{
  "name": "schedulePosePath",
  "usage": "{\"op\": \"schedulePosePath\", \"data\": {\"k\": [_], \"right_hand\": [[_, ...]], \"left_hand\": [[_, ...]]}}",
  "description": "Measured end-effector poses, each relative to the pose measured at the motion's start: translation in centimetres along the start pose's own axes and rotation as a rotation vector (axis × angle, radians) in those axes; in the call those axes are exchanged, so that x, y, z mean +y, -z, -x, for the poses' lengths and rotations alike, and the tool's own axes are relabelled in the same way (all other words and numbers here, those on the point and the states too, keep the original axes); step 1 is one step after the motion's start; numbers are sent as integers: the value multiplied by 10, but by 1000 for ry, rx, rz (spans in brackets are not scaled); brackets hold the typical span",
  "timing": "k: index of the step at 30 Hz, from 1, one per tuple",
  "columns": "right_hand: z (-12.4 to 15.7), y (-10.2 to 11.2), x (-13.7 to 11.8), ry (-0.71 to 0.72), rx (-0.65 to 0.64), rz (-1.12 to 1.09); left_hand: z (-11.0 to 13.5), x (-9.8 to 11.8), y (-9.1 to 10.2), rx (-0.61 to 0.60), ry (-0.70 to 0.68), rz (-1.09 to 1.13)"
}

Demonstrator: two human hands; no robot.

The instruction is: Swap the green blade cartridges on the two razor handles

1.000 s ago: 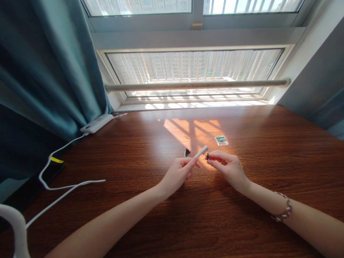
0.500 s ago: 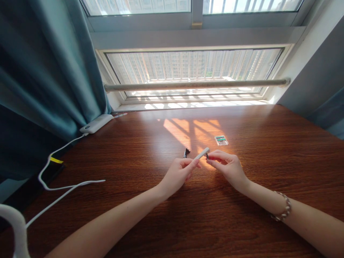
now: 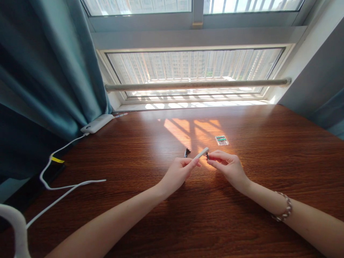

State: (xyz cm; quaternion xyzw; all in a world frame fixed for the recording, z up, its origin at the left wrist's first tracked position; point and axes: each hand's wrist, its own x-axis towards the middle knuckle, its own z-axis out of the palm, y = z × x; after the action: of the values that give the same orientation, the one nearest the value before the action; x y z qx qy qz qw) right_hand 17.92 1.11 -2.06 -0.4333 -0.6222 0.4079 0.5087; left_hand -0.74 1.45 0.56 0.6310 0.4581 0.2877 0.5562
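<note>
My left hand is closed around a slim white comb, its head of short dark-tipped teeth pointing up and to the right. At those teeth, the thumb and fingertips of my right hand pinch a small dark piece. That piece seems to touch the comb's teeth, and its exact kind is too small to make out. Just beyond my left hand a small black object with a ragged head shows; my fingers may hide its lower part. A clear flat case with green strips lies past my right hand.
The brown wooden table runs up to a barred window. At the left lies a white power bank with a white cable trailing from it. A blue curtain hangs over that side, and a curved white stand rises at lower left.
Both hands stay almost in place. The small dark piece in my right fingertips tilts slightly at the comb's teeth. The whole view has shifted a little.
</note>
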Motion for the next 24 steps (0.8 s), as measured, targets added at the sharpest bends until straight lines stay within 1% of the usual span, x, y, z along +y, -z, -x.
{"op": "schedulePosePath", "data": {"k": [3, 6, 9, 16, 20, 24], "right_hand": [[0, 0, -1, 20, -7, 15], [0, 0, 0, -20, 14, 22], [-1, 0, 1, -76, 21, 18], [-1, 0, 0, -89, 28, -25], [-1, 0, 3, -142, 36, -32], [-1, 0, 3, -147, 27, -49]], "left_hand": [[-1, 0, 0, 15, 8, 14], [-1, -1, -1, 20, 14, 56], [-1, -1, -2, 3, 5, 53], [-2, -4, -1, 34, -26, 38], [-1, -3, -2, 2, 1, 81], [-2, -2, -1, -31, 42, 57]]}}
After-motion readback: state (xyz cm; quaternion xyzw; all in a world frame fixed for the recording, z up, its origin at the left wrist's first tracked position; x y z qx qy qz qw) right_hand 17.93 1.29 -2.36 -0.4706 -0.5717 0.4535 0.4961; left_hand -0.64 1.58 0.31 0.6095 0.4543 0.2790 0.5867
